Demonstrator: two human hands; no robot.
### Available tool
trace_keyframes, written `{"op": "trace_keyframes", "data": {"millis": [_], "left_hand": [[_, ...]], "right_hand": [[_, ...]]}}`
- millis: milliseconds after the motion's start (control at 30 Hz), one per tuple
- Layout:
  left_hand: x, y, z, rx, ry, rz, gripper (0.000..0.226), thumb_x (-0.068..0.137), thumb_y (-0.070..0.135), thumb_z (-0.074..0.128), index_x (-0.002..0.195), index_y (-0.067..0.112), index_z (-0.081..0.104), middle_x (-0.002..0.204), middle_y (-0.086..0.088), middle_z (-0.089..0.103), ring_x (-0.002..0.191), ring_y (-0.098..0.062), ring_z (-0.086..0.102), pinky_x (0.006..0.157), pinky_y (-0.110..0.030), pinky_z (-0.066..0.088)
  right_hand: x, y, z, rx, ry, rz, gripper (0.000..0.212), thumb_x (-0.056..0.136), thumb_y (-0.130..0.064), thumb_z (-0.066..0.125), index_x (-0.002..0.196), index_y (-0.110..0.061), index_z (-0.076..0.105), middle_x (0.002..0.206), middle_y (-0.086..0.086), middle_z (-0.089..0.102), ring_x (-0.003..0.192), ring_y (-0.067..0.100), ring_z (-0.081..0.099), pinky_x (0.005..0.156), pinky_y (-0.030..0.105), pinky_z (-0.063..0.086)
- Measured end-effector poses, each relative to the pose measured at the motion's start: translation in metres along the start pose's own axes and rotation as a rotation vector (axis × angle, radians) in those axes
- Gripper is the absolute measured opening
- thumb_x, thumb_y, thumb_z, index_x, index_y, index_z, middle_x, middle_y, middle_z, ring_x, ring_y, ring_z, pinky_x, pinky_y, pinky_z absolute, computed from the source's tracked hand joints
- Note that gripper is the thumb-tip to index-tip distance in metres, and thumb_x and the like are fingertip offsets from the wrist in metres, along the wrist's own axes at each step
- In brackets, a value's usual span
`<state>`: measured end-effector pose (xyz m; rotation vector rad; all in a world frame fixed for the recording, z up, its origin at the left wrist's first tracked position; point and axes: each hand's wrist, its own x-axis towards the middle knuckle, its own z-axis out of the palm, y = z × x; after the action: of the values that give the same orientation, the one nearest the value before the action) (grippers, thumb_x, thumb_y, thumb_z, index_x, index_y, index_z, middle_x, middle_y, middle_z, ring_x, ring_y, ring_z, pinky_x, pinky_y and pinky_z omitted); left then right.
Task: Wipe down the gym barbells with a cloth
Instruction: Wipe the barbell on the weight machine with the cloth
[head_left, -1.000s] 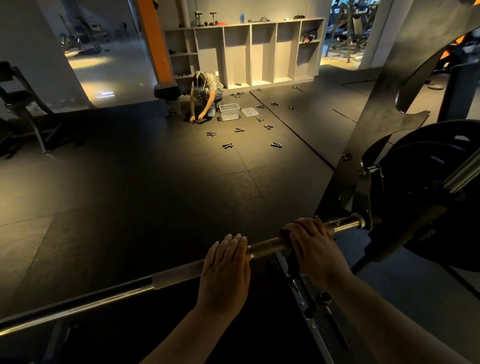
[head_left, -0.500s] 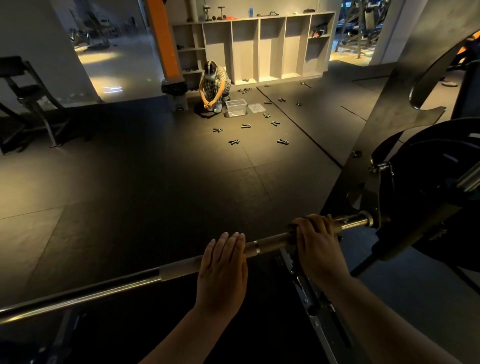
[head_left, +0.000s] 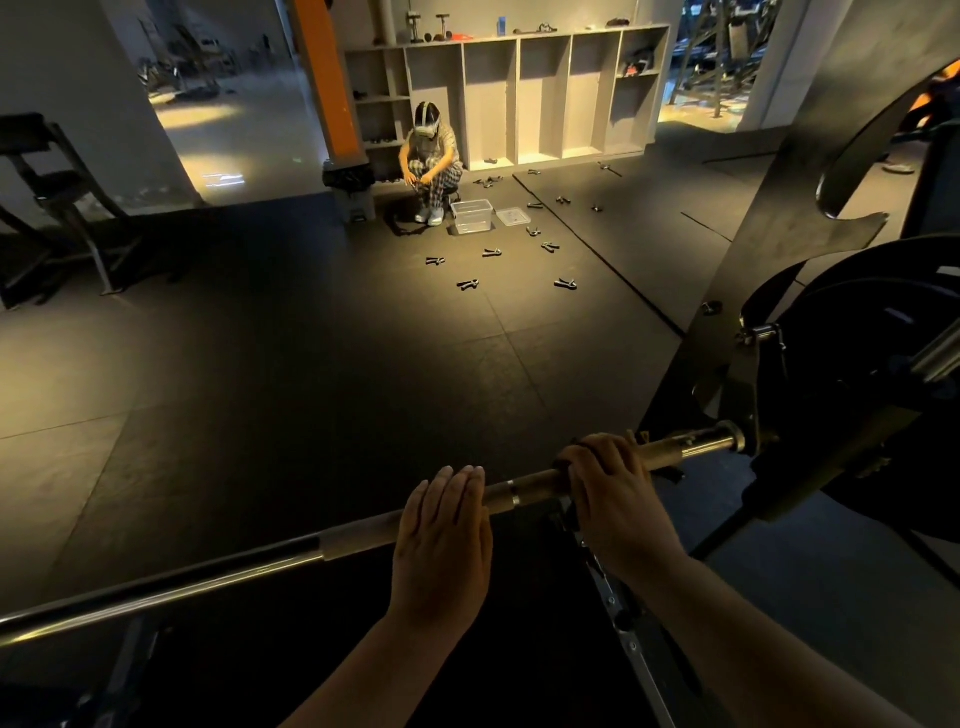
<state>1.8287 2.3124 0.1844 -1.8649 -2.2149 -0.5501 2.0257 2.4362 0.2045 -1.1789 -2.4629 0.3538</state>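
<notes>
A black round weight plate (head_left: 878, 374) sits on the right end of the long steel barbell (head_left: 353, 538), which slants across the lower view. On the bar's middle, the left hand (head_left: 441, 540) lies flat, fingers straight and pressed together. Just right of it, the right hand (head_left: 618, 493) curls its fingers round the bar over a dark cloth (head_left: 671, 473).

Long round metal barbell bar (head_left: 156, 587): polished and mirror-bright at near left, duller, brownish and matt along its middle, glossy again at the right end. Dark cloth (head_left: 671, 472) on the bar: matt, soft. Black floor tiles (head_left: 311, 389): matt, finely grained, rubber-like. Round black weight plate (head_left: 857, 322), right: smooth, faint sheen. Clear plastic tub (head_left: 471, 215), far: glossy. Grey panel shelf unit (head_left: 540, 93), far: smooth, matt.
</notes>
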Motion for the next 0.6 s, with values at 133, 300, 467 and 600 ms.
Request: {"op": "trace_keyframes", "data": {"millis": [133,300,467,600], "left_hand": [[-0.001,-0.006,-0.002,0.003,-0.012,0.023,0.052,0.095,0.025,0.055,0.145,0.012,0.049,0.144,-0.006,0.058,0.137,-0.023,0.052,0.114,-0.045,0.042],[-0.004,-0.006,-0.002,-0.002,-0.005,-0.03,0.049,0.097,0.025,0.053,0.144,0.012,0.051,0.142,-0.006,0.059,0.137,-0.023,0.052,0.114,-0.047,0.043],[-0.005,-0.009,-0.001,-0.008,0.009,-0.02,0.048,0.098,0.025,0.052,0.144,0.012,0.051,0.141,-0.006,0.06,0.136,-0.023,0.053,0.114,-0.045,0.042],[-0.006,-0.009,0.0,-0.012,0.024,-0.017,0.047,0.098,0.024,0.053,0.144,0.011,0.051,0.141,-0.007,0.06,0.135,-0.023,0.053,0.114,-0.045,0.042]], "right_hand": [[-0.002,0.026,-0.018,-0.068,0.002,0.031,0.035,0.103,-0.034,0.04,0.136,-0.035,0.053,0.139,-0.006,0.047,0.139,0.017,0.032,0.124,0.053,0.022],[0.003,-0.002,-0.009,0.054,0.021,0.194,0.027,0.104,-0.03,0.039,0.125,-0.031,0.056,0.138,-0.003,0.045,0.141,0.02,0.024,0.12,0.053,0.028],[0.002,0.02,-0.022,-0.007,-0.084,0.082,0.033,0.103,-0.037,0.036,0.132,-0.037,0.052,0.139,-0.009,0.043,0.138,0.018,0.028,0.119,0.048,0.029],[0.004,0.014,-0.016,0.038,0.016,0.27,0.027,0.103,-0.029,0.043,0.127,-0.03,0.056,0.138,0.0,0.044,0.138,0.027,0.03,0.115,0.052,0.035]]}}
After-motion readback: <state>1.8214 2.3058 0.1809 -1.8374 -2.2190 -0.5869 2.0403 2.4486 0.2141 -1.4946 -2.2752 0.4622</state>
